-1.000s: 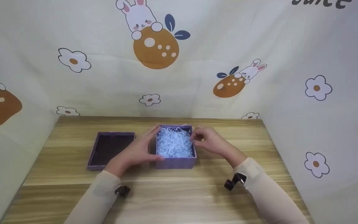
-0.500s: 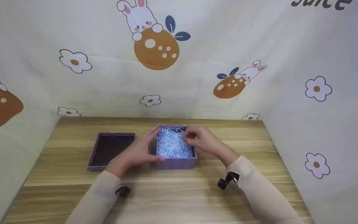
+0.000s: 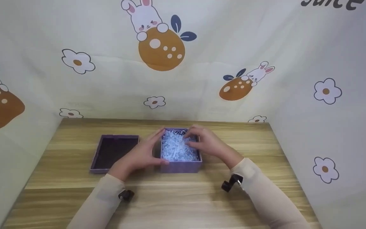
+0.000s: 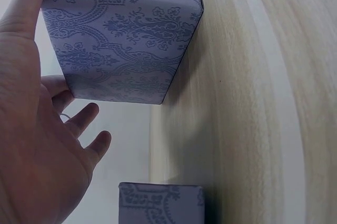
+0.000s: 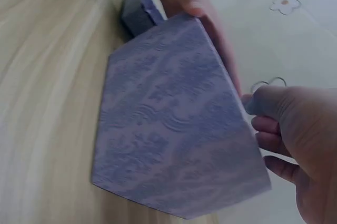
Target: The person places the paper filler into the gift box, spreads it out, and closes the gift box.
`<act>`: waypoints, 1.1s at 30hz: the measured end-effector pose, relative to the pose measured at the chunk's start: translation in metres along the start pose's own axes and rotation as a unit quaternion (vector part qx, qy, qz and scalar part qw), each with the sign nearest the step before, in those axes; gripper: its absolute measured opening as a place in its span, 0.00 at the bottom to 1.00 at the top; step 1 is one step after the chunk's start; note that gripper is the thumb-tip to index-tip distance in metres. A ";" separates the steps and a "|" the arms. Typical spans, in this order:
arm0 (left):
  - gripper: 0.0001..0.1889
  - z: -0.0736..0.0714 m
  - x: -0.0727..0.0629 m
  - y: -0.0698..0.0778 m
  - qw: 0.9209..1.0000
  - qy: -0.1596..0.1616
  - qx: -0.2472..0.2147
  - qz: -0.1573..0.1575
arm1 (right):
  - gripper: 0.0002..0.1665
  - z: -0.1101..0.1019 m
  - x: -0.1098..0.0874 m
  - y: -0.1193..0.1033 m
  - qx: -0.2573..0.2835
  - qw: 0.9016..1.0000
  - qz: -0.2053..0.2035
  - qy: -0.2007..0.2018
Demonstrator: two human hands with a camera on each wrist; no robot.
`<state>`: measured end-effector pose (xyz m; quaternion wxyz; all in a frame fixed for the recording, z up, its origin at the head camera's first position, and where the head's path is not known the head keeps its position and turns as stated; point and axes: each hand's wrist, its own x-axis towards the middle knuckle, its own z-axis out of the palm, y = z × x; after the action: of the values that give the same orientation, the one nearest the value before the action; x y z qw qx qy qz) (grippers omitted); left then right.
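Note:
A purple patterned gift box [image 3: 181,167] stands without its lid on the table, filled with pale blue shredded paper [image 3: 173,147]. My left hand [image 3: 139,156] spans the box's left side and holds it, thumb at the front corner, fingertips at the back corner. Over the right part of the filling is my right hand [image 3: 209,142], its thumb and bent fingers slightly apart, with nothing visible between them. In the right wrist view the right fingertips [image 5: 258,103] are at the box's top edge, partly hidden behind it. Floral print covers the box wall [image 4: 121,39] in the left wrist view.
The lid [image 3: 113,151], dark inside, lies upturned to the left of the box, partly behind my left wrist. A wood-grain table [image 3: 176,203] carries both. Cloth [image 3: 199,76] printed with rabbits and flowers hangs along its back and sides.
My right hand has moved left from the box's right rim to over the shredded paper, and its thumb and fingers have spread a little. The left hand still holds the box.

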<state>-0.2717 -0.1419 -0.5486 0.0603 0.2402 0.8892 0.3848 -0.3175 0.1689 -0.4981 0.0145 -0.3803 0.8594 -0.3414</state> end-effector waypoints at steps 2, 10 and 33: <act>0.72 0.000 0.000 0.000 1.000 -0.002 0.002 -0.004 | 0.10 -0.007 0.001 0.006 0.032 0.999 0.005 0.026; 0.72 0.000 0.000 0.000 1.000 0.000 0.007 0.004 | 0.13 -0.020 0.017 0.039 0.073 0.994 0.042 0.065; 0.72 -0.001 -0.002 0.002 1.000 -0.001 -0.002 -0.013 | 0.04 -0.003 0.031 0.047 0.088 0.990 0.066 0.084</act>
<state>-0.2696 -0.1422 -0.5471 0.0664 0.2288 0.8913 0.3859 -0.3704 0.1728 -0.5171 -0.0018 -0.2905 0.8475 -0.4443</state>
